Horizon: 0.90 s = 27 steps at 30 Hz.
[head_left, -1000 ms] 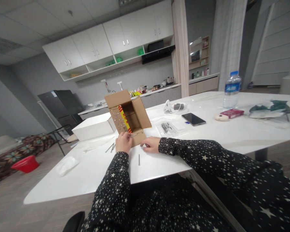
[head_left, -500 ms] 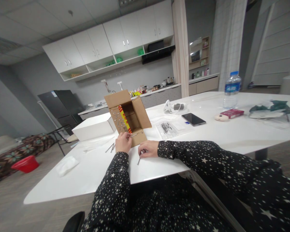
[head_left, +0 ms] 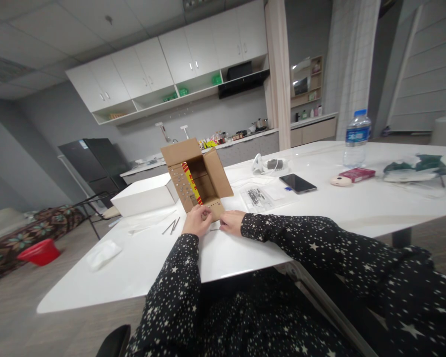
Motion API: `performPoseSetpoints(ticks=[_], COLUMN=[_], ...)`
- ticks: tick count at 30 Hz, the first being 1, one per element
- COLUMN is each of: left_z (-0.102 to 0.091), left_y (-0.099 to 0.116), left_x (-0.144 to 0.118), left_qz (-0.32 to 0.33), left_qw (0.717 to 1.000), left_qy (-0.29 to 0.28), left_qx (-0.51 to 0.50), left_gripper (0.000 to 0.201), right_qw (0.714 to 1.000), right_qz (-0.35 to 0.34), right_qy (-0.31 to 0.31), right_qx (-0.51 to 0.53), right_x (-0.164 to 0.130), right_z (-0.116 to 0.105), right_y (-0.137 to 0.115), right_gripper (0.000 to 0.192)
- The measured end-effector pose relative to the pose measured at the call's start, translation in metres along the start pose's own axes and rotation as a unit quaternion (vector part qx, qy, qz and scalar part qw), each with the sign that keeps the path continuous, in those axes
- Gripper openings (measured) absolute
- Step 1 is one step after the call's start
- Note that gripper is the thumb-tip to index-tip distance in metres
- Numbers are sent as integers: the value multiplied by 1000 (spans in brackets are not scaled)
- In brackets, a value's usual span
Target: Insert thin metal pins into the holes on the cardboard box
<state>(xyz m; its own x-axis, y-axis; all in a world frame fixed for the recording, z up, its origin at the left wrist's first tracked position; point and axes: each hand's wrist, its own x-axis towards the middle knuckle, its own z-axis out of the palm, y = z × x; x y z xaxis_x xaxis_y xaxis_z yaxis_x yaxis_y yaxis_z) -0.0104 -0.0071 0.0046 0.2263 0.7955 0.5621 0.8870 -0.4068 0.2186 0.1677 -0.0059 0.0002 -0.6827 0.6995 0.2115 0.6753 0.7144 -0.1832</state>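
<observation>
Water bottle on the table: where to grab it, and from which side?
Around the body at the blue label, level, from picture left. The bottle stands upright, roughly cylindrical, so a side wrap should suit; the pink box lies just in front, likely hampering a straight-on reach.

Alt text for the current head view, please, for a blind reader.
A person's left hand is at the front of an open cardboard box on a white table, while the right hand holds a thin rod beside it. More rods and a white box sit left, a phone and bottle right.
</observation>
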Motion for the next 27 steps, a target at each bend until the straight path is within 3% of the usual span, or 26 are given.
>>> performPoseSetpoints(ticks=[6, 27], left_z=[4, 6], left_y=[7, 19], left_x=[-1, -3], left_qz=[42, 49], left_qw=[995, 986], left_qy=[-95, -149], left_qx=[-5, 51], left_gripper=[15, 17], right_qw=[999, 996], right_qz=[48, 82], right_qy=[-3, -1], right_qx=[-3, -24], right_x=[-2, -1], right_z=[-4, -2], right_y=[4, 12], right_gripper=[28, 32])
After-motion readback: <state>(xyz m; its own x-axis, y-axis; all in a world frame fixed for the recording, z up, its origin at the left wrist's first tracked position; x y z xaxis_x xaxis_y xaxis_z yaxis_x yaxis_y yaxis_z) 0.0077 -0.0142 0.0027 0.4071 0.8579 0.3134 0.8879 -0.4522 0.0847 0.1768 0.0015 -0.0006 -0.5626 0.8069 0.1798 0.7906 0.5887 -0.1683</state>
